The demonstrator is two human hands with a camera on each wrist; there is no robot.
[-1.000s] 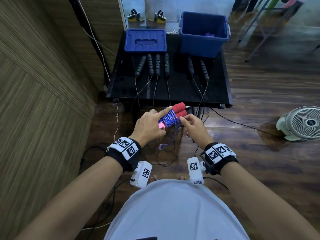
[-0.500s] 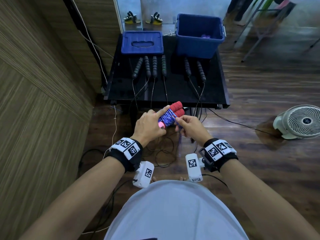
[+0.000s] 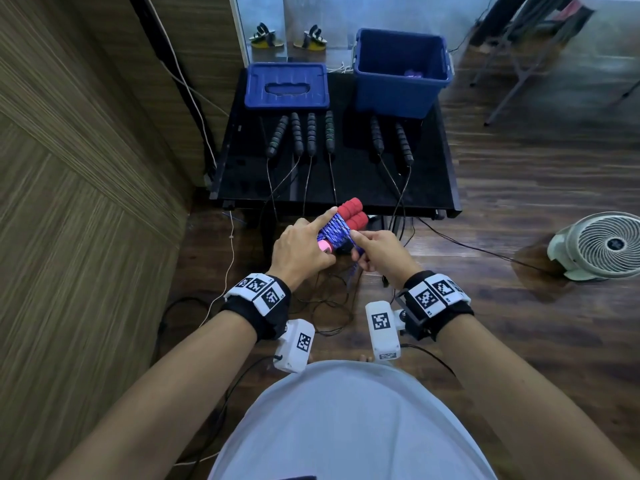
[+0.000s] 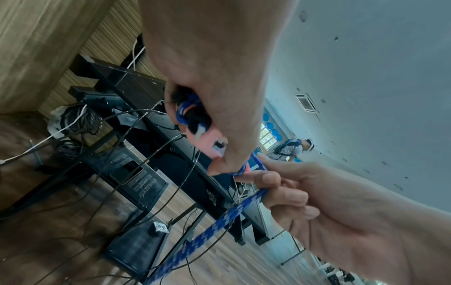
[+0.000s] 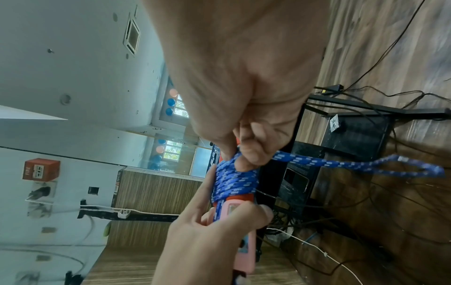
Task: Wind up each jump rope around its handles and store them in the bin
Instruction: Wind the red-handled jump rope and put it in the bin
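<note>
The left hand (image 3: 301,245) grips the paired red handles (image 3: 351,214) in front of the desk (image 3: 429,188), its forefinger laid straight along the blue rope (image 3: 335,233) wound round them; the right hand (image 3: 375,249) pinches the rope's loose loop (image 5: 412,167) against the coil, fingers curled; the blue bin (image 3: 401,72) stands at the desk's far right, its lid (image 3: 286,86) to the left; six black handles (image 3: 311,133) lie between, cords trailing over the edge

Left hand (image 3: 302,249), right hand (image 3: 375,249), fingers curled.
</note>
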